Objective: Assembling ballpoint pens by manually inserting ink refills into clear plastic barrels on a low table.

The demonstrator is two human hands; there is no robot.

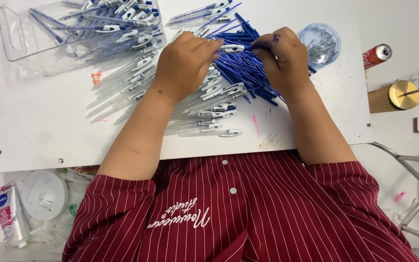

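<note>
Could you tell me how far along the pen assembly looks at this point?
Done: assembled pens fill the clear bin. In hand: the left hand and right hand meet on one pen. Left: a pile of clear barrels and a heap of blue refills remain on the white board.

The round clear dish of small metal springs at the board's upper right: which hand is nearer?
Right. The right hand sits just left of the round clear dish of small metal springs, nearly beside its rim; the left hand lies farther left, beyond the blue refills.
</note>
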